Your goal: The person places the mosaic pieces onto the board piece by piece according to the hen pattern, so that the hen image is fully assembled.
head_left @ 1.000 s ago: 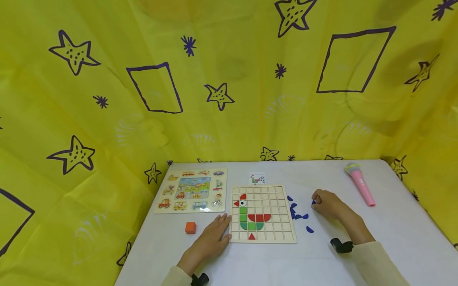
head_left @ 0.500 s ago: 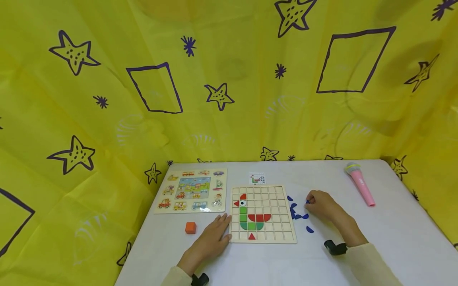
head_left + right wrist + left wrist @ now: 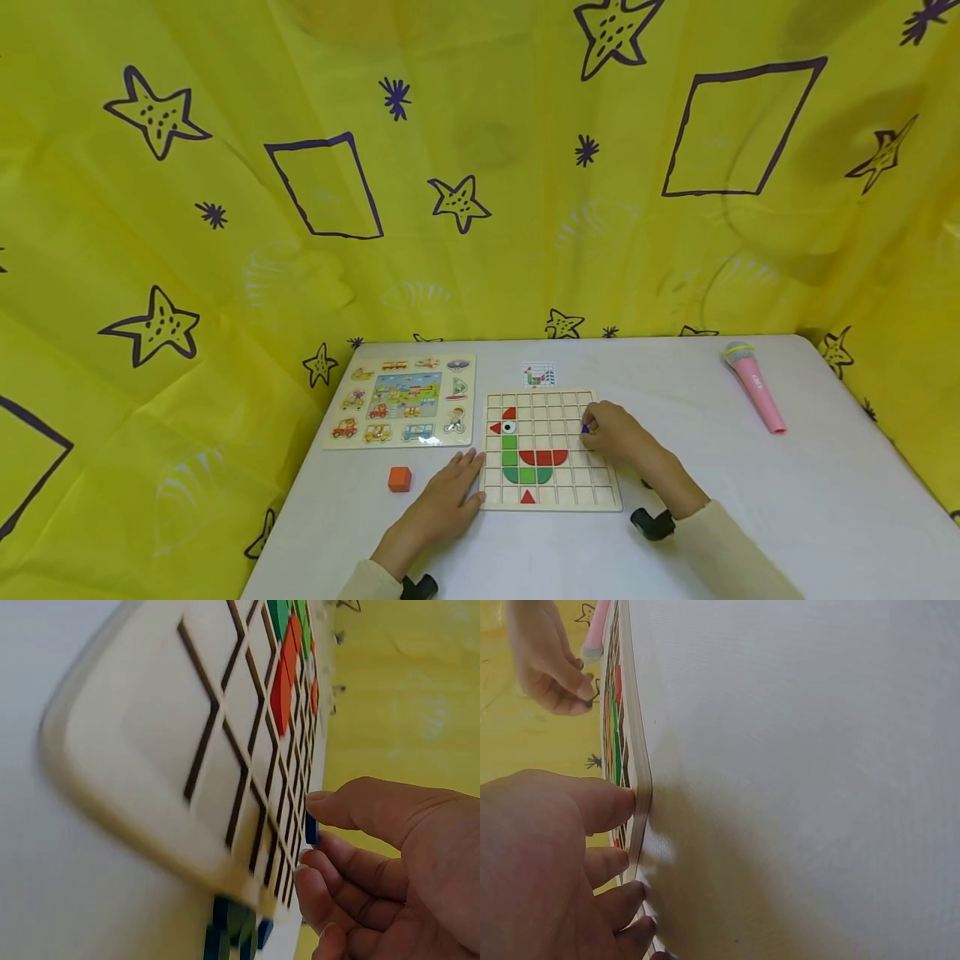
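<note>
A wooden grid board lies on the white table, with red, green and eye-marked pieces forming a bird in its cells. My left hand rests along the board's left edge, fingers extended and fingertips at the rim. Above the right part of the grid, my right hand pinches a small blue piece between thumb and fingers. More blue pieces lie by the board's edge in the right wrist view; the right hand and forearm hide most of them from the head view.
An orange cube sits left of the left hand. Behind it lies a vehicle picture puzzle. A small pattern card is beyond the grid board, and a pink microphone lies at the back right. Yellow curtain surrounds the table.
My right hand has moved left with the blue piece, from the table beside the loose pieces to over the board's right columns. The left hand has stayed put.
</note>
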`<state>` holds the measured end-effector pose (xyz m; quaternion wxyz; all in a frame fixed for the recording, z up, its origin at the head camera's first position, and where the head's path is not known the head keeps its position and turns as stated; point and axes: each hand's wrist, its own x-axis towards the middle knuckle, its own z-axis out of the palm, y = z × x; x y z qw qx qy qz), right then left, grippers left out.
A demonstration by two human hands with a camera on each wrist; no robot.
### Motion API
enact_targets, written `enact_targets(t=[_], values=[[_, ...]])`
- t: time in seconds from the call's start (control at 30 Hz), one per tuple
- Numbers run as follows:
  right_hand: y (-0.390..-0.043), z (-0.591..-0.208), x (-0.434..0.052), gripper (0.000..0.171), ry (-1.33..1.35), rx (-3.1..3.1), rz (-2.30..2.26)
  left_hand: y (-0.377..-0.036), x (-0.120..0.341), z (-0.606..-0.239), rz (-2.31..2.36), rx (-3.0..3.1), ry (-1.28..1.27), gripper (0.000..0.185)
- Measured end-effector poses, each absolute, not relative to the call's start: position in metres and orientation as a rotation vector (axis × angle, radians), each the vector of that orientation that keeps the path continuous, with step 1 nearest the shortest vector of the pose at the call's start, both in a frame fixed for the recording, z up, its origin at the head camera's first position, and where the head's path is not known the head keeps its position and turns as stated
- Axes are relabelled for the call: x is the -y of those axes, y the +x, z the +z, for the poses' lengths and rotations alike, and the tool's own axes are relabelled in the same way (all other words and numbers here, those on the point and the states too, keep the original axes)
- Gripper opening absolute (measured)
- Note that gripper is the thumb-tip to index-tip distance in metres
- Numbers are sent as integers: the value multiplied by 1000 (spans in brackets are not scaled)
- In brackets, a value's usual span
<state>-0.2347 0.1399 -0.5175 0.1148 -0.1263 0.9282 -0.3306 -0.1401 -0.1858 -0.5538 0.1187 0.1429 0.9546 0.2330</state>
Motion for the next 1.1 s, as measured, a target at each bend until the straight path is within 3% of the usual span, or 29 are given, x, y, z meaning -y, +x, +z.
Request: enact_targets(t=[0.33,1.1], values=[[-235,-523,-107,19,-411,-2713,-947,-140,185,-555,690,-2780,409,66],[-233,-517,-103,17,-435,-2682,-911,-142,187,-559,665,-2802,433,65]])
